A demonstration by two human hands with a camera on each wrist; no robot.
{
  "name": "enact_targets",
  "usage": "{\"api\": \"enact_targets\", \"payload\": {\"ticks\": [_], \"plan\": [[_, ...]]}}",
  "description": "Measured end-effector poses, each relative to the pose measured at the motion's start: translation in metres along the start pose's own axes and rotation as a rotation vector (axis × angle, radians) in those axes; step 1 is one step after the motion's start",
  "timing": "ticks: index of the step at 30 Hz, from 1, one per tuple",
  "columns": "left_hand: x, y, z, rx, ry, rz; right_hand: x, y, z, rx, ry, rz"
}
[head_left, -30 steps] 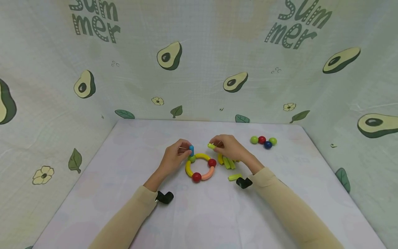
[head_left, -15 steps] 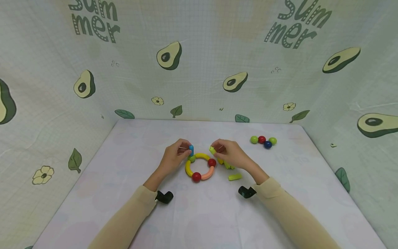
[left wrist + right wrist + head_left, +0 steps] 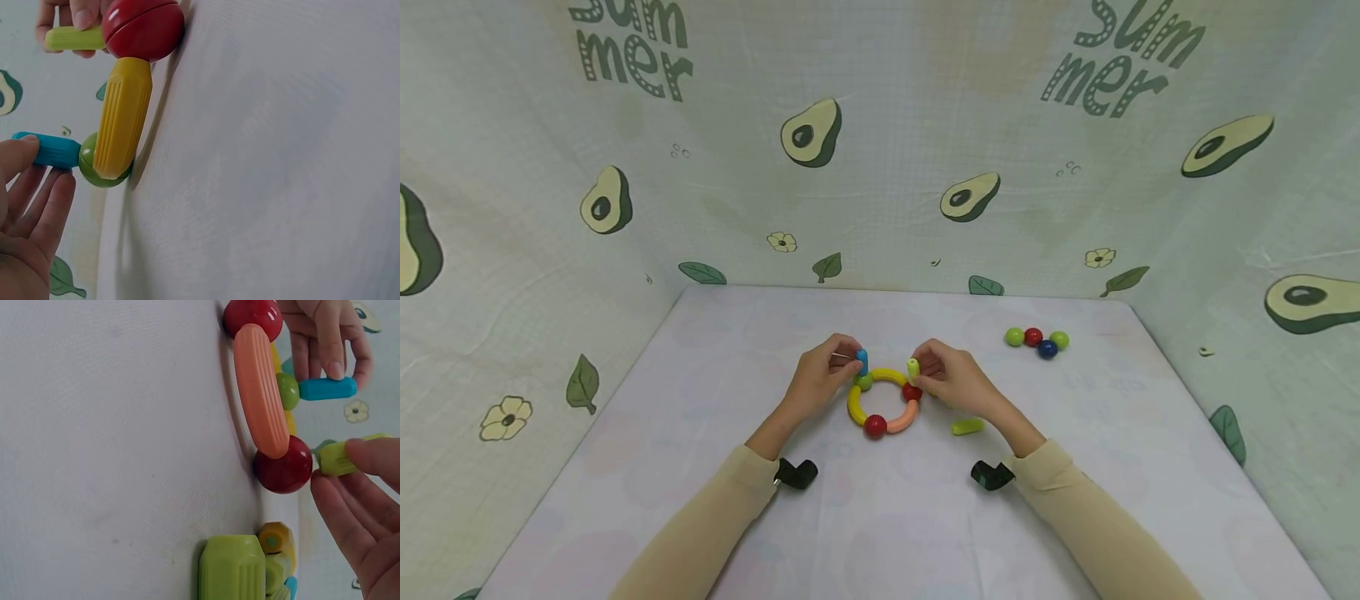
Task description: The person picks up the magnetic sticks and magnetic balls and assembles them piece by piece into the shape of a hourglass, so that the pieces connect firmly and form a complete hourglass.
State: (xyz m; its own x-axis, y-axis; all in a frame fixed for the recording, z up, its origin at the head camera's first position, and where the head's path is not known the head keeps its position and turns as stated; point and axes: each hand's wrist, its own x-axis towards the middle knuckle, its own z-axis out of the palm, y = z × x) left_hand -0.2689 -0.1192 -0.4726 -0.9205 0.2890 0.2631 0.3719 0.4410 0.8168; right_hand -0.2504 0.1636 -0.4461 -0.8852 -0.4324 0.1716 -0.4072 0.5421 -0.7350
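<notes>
A ring of curved rods and balls lies on the table: two yellow rods [image 3: 854, 406], a salmon rod [image 3: 903, 417], a green ball [image 3: 864, 382] and two red balls [image 3: 875, 427]. My left hand [image 3: 822, 375] pinches a blue rod [image 3: 57, 150] that stands upright on the green ball. Between thumb and fingers of my right hand [image 3: 955, 377] is a lime rod [image 3: 337, 459], held upright. Its lower end is right over the ring's right-hand red ball [image 3: 284, 464], with a narrow gap showing in the right wrist view.
A loose lime rod [image 3: 967, 427] lies right of the ring. More rods [image 3: 275, 540] are heaped beside it, mostly hidden behind my right hand in the head view. At the back right sit several balls: green, red [image 3: 1033, 337] and dark blue [image 3: 1047, 349].
My right hand has moved down toward the ring's right-hand red ball, turning the lime rod from lying sideways to upright. My left hand has stayed at the blue rod.
</notes>
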Motion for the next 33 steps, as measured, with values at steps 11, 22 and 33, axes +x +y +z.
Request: {"api": "enact_targets", "payload": {"ticks": [11,22,33], "plan": [[-0.001,-0.001,-0.002,-0.01,-0.011,0.002,0.004,0.001,0.005,-0.025,-0.003,-0.011],[-0.002,-0.006,-0.003,-0.027,-0.012,-0.019,0.018,0.004,0.007,-0.035,0.02,0.034],[-0.005,-0.006,-0.007,-0.006,-0.021,-0.013,0.029,0.004,0.015,-0.028,0.079,0.058]]}}
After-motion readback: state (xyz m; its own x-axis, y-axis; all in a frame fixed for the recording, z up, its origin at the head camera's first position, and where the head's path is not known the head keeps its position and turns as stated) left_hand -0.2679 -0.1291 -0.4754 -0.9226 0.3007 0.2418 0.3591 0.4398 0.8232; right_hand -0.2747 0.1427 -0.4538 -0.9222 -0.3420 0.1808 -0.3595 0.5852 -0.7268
